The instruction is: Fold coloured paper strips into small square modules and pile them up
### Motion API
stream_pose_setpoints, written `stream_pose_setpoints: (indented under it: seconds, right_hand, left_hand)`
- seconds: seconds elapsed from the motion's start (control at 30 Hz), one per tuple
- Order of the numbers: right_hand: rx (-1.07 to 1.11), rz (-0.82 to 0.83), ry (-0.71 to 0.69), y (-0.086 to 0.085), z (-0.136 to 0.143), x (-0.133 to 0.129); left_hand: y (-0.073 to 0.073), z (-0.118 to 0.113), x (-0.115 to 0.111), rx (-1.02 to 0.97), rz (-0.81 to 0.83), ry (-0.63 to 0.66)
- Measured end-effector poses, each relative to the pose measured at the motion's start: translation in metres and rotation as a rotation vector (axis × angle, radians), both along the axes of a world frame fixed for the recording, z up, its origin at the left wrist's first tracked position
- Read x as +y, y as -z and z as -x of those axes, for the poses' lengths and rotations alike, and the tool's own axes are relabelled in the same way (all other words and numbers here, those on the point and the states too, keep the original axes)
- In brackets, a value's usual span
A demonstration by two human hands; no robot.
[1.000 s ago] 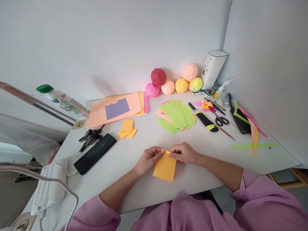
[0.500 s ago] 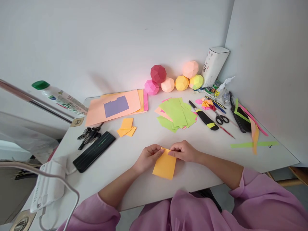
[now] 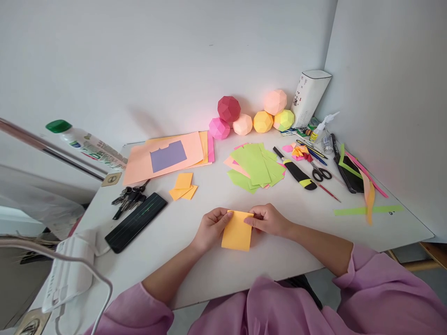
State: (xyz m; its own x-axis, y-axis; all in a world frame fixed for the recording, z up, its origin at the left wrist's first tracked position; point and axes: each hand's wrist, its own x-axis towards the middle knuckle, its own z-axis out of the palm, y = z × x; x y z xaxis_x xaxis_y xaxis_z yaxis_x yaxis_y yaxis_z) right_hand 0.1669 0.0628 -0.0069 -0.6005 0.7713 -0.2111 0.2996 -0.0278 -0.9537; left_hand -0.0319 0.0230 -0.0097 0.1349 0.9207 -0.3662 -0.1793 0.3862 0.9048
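A yellow-orange paper piece (image 3: 236,232) is held up between my two hands near the table's front edge. My left hand (image 3: 212,228) pinches its upper left corner between thumb and fingers. At the upper right corner, my right hand (image 3: 267,219) grips it the same way, thumb on the front face. The fingertips behind the paper are hidden. Smaller orange paper pieces (image 3: 184,180) lie beyond my left hand, and a loose pile of green and pink paper (image 3: 251,163) lies beyond the held sheet.
Faceted paper balls (image 3: 229,109) stand by the wall. A cutter (image 3: 300,175), scissors (image 3: 321,174) and glue bottle (image 3: 319,130) are at the right. Keys (image 3: 130,197), a black phone (image 3: 136,222), large paper sheets (image 3: 139,163) and a white power strip (image 3: 70,274) occupy the left.
The held paper has turned more upright, and its lower edge has risen. My left hand has shifted slightly left and up, leaving more space between the hands.
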Motion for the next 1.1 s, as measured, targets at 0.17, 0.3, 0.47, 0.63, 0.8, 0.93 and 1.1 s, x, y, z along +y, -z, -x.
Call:
stream_pose_setpoints:
  seconds: [0.17, 0.3, 0.47, 0.63, 0.8, 0.93, 1.1]
  right_hand:
    - [0.038, 0.012, 0.035, -0.0004, -0.0002, 0.0004]
    - [0.049, 0.038, 0.044, -0.0023, -0.0002, 0.0009]
    - [0.026, 0.023, 0.034, -0.0036, -0.0007, 0.0019]
    - [0.024, 0.025, 0.029, -0.0013, -0.0015, 0.0026]
    - [0.035, 0.036, 0.028, -0.0012, -0.0015, 0.0023]
    - [0.036, 0.041, 0.031, -0.0007, -0.0013, 0.0025]
    - [0.033, 0.046, 0.028, 0.0003, -0.0014, 0.0029]
  left_hand:
    - [-0.0011, -0.0011, 0.0, -0.016, 0.009, -0.039]
    - [-0.0031, -0.0022, -0.0003, -0.036, 0.014, -0.035]
    - [-0.003, -0.0021, -0.0003, -0.03, 0.018, -0.039]
    - [-0.0013, -0.0018, -0.0002, -0.022, 0.026, -0.048]
    - [-0.0012, -0.002, 0.0001, -0.025, 0.019, -0.05]
    - [-0.0014, -0.0015, 0.0007, -0.017, 0.017, -0.05]
    - [-0.0011, -0.001, 0.0007, -0.027, 0.008, -0.036]
